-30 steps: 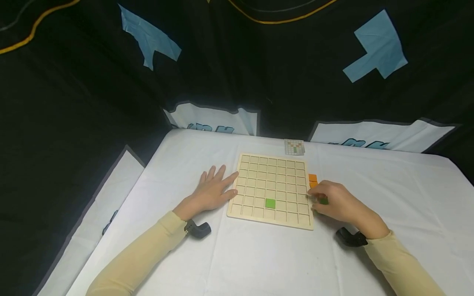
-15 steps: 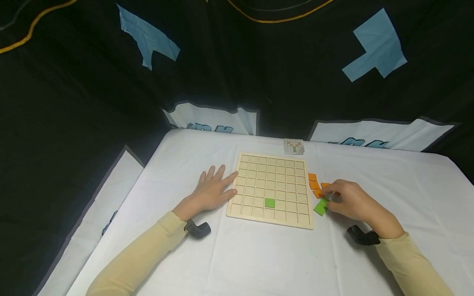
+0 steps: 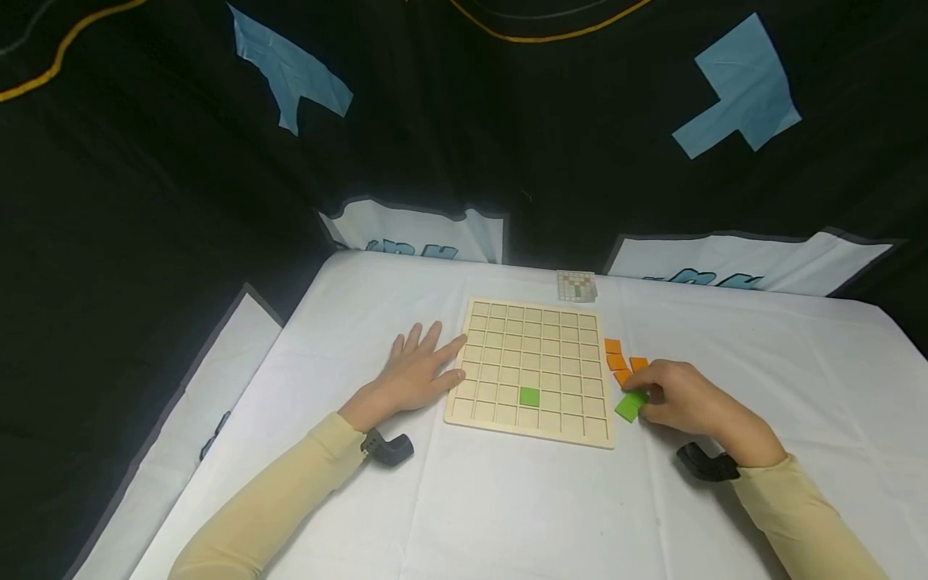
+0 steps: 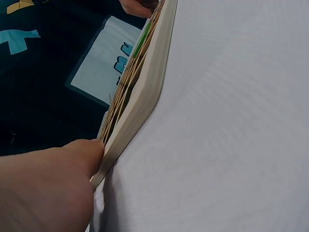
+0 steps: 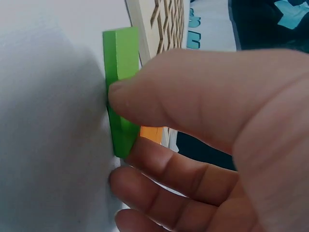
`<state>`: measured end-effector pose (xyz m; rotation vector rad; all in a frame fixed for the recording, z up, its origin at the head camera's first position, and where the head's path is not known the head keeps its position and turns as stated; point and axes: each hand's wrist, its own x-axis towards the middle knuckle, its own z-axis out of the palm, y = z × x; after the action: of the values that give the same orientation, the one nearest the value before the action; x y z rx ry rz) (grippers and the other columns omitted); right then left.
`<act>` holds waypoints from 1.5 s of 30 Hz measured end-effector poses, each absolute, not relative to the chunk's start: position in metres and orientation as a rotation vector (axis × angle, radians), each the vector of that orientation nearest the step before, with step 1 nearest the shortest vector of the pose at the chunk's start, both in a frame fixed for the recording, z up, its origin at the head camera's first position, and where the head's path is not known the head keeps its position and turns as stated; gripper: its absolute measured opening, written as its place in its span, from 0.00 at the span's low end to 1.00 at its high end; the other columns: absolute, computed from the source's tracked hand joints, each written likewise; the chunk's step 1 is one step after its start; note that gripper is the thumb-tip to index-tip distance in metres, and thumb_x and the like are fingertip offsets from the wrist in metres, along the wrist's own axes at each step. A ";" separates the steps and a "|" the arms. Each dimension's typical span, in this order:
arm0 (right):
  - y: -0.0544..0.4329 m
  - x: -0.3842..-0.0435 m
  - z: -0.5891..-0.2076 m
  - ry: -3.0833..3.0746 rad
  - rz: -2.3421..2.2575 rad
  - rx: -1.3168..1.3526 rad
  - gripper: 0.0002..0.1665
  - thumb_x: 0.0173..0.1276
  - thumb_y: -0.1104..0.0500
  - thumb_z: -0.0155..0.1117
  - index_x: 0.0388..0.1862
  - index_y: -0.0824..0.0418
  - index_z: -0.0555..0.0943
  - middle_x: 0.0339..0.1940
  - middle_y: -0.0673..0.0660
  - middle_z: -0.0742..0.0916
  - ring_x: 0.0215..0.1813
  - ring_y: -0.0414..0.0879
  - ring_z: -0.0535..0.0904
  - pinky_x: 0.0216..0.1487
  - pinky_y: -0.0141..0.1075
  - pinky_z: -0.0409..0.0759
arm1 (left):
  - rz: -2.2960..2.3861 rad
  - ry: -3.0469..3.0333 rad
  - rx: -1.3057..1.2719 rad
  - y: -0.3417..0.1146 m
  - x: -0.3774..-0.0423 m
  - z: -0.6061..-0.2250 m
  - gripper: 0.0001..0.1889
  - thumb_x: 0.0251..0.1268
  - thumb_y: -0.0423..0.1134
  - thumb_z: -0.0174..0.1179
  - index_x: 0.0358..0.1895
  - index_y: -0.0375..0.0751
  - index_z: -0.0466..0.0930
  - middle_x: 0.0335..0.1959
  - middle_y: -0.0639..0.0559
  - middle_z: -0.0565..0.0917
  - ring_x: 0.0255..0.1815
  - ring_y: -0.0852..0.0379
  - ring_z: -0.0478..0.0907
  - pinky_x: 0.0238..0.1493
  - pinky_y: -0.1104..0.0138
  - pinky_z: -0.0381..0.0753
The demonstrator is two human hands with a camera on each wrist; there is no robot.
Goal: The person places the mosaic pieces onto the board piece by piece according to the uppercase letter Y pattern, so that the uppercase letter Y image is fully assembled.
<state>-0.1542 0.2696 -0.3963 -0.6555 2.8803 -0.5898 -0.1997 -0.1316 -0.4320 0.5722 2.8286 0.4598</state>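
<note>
A pale wooden grid board (image 3: pixel 540 332) lies on the table, with one green tile (image 3: pixel 529 396) set in a square of a lower row. My left hand (image 3: pixel 409 379) lies flat with fingers spread, its thumb and index fingertip on the board's left edge. To the right of the board, my right hand (image 3: pixel 681 396) pinches a green square tile (image 5: pixel 120 53) between thumb and index finger. Another green tile (image 3: pixel 627 408) lies against it, partly overlapping in view. Several orange tiles (image 3: pixel 615 362) lie beside the board's right edge, one partly behind the right fingers.
A small card with a coloured grid pattern (image 3: pixel 577 287) lies behind the board's far right corner. White cloth (image 3: pixel 507 507) covers the table. Black fabric (image 3: pixel 464 145) hangs behind it, with blue tape pieces (image 3: pixel 750 89) on it.
My right hand has moved right from the board's edge, uncovering the orange and green tiles, then dipped slightly onto a green tile. The left hand stays in place.
</note>
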 end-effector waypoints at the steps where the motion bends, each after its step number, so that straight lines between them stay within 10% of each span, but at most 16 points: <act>1: 0.269 -0.154 -0.397 2.878 -0.590 -0.658 0.18 0.51 0.71 0.74 0.43 0.64 0.89 0.35 0.51 0.87 0.35 0.42 0.72 0.36 0.31 0.73 | 0.463 2.830 0.575 -0.132 -0.200 -0.432 0.35 0.78 0.60 0.45 0.83 0.56 0.53 0.85 0.34 0.44 0.84 0.27 0.34 0.80 0.32 0.35; 45: 0.268 -0.154 -0.404 2.928 -0.599 -0.668 0.16 0.49 0.73 0.73 0.39 0.64 0.90 0.33 0.52 0.86 0.34 0.42 0.73 0.34 0.32 0.73 | 0.474 2.839 0.590 -0.131 -0.198 -0.430 0.34 0.79 0.59 0.45 0.82 0.56 0.54 0.84 0.34 0.45 0.84 0.26 0.35 0.80 0.32 0.35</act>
<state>-0.1537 0.2679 -0.4036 -0.6683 2.9279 -0.5992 -0.1977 -0.1314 -0.4301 0.5898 2.8385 0.4737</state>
